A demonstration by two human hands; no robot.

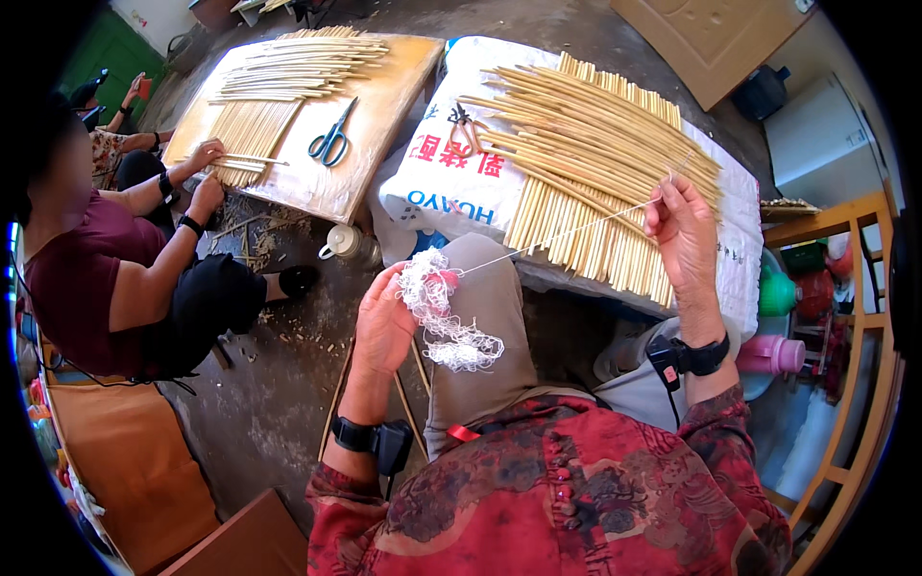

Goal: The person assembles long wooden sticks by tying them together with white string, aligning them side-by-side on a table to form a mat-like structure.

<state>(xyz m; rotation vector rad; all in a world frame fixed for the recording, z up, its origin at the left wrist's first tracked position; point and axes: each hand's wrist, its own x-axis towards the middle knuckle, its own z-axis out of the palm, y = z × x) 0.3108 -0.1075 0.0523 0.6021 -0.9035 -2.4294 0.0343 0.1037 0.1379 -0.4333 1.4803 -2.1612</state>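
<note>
Pale sticks [595, 134] lie toward one o'clock. Near centre, the left hand [382, 326] cradles a white string tangle [427, 285]; toward two o'clock, the right hand [690, 235] pinches its taut strand [557, 237], apparently drawing it out; gentle pulling is called for.

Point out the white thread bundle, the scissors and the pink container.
White thread bundle [423, 290], head view: upper part of the tangle.
Scissors [337, 131], head view: around the pivot.
Pink container [765, 354], head view: side of its body.
</note>
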